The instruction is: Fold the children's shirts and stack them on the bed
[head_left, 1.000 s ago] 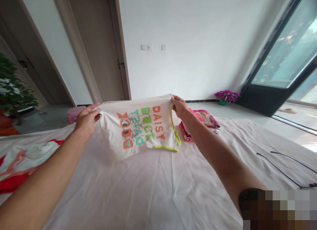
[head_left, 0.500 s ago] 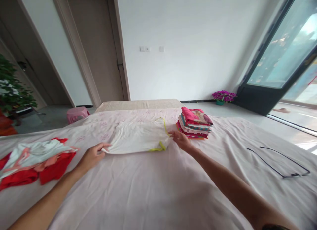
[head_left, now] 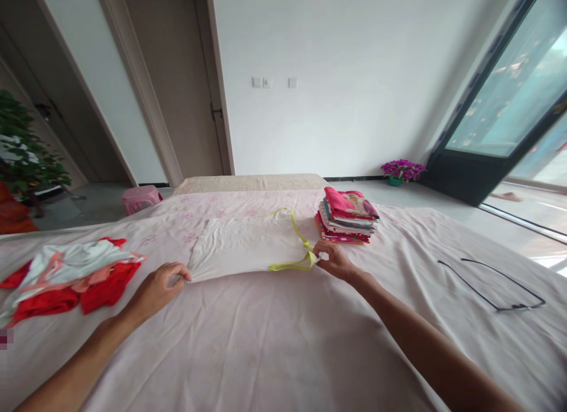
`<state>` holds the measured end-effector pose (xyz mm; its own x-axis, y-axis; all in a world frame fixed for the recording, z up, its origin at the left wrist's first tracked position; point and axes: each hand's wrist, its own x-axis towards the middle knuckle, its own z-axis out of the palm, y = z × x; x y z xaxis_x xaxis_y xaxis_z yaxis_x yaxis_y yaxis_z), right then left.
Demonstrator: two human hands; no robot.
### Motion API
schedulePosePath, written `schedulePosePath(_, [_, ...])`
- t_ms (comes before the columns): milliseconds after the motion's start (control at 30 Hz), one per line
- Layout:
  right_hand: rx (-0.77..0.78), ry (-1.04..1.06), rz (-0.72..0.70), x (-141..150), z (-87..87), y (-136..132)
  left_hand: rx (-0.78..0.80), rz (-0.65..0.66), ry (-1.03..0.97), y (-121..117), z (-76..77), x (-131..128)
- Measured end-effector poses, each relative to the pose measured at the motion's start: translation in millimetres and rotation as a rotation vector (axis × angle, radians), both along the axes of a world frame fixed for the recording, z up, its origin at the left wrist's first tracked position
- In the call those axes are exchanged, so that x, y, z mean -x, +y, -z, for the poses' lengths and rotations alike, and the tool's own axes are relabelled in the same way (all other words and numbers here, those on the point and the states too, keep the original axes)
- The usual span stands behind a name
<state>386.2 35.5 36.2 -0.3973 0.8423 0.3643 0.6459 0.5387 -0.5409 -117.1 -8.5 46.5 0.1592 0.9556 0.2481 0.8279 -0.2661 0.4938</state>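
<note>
A white tank top (head_left: 243,243) with yellow trim lies sideways on the pale pink bedsheet (head_left: 248,335), its neck and straps toward the right. My left hand (head_left: 165,285) pinches the near corner of its hem. At the other end, my right hand (head_left: 334,259) pinches the top by its yellow-edged strap. The near edge looks pulled straight between the two hands. Just behind my right hand stands a stack of folded clothes (head_left: 348,217), pink on top. Left of my left hand is a loose heap of red and white clothes (head_left: 75,279).
A pair of dark-framed glasses (head_left: 498,288) lies on the sheet at the right. Beyond the bed are a pink stool (head_left: 142,199), a pot of purple flowers (head_left: 402,171) and a leafy plant (head_left: 26,152). A glass door (head_left: 491,116) stands at the right.
My right hand has shifted slightly right and nearer, drawing the strap end outward. The yellow straps are stretched out more, and the near edge looks tauter.
</note>
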Motion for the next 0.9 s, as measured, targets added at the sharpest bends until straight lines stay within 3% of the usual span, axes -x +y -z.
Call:
schedulePosePath(267, [0.034, -0.221, -0.156, -9, -7.4, -37, 0.132, 0.148, 0.126, -36, 7.4, -7])
schedulePosePath(367, [0.066, -0.248, -0.187, -17, -19.5, -43, 0.237, 0.195, 0.134, -42, 1.1, -8])
schedulePosePath(467, [0.132, -0.223, -0.09, -22, -32.1, -38, 0.371, 0.22, 0.113, -36, -10.6, -7])
schedulePosePath(567, [0.16, -0.1, 0.073, -5, -39.6, -23, 0.401, 0.197, 0.07, -14, -22.2, -19])
schedulePosePath(667, [0.141, -0.018, 0.087, 40, -35.0, -7, 0.266, 0.158, 0.047, 21, -23.2, -56])
schedulePosePath(800, [0.065, -0.182, -0.049, 102, -6.8, 1, 0.074, 0.203, 0.111, 72, -0.3, -121])
schedulePosePath(900, [0.018, -0.324, -0.014, 113, 19.3, 1, -0.004, 0.169, 0.157, 99, 25.6, -149])
